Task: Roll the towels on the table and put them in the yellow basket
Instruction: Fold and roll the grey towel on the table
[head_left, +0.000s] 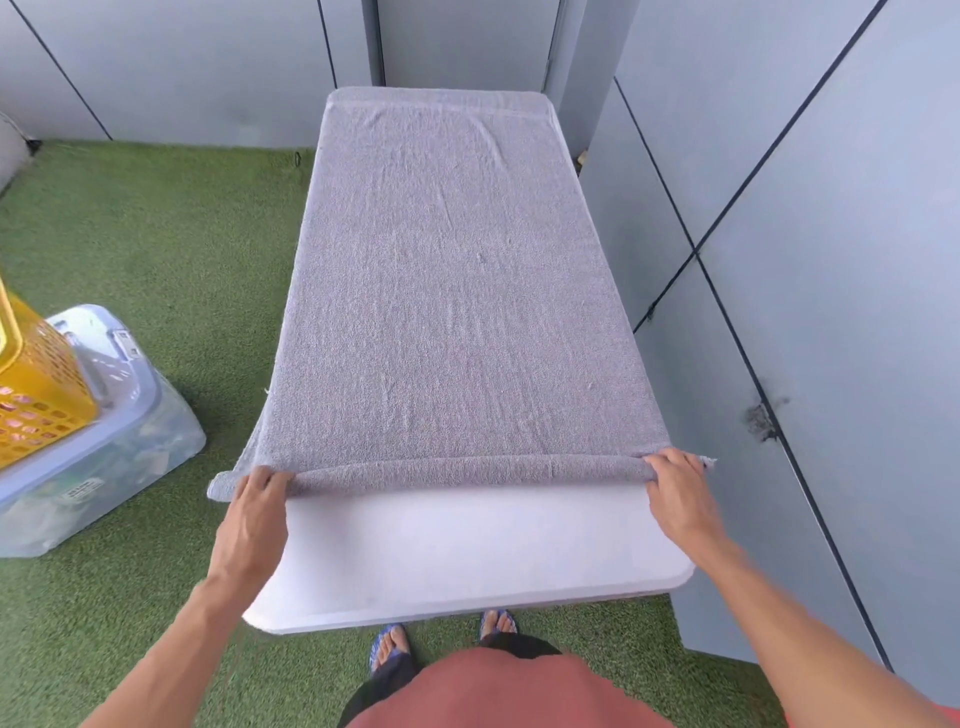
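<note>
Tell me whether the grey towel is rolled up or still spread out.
Mostly spread: the grey towel lies flat along the table; only its near edge is rolled.

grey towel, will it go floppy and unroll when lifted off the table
Probably floppy: the grey towel sags over the white table edge beside the left hand. Its roll looks thin and loose, so it may unroll unless gripped at both ends.

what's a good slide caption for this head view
Both hands, left and right, roll the near edge of a grey terry towel on a white table.
</note>
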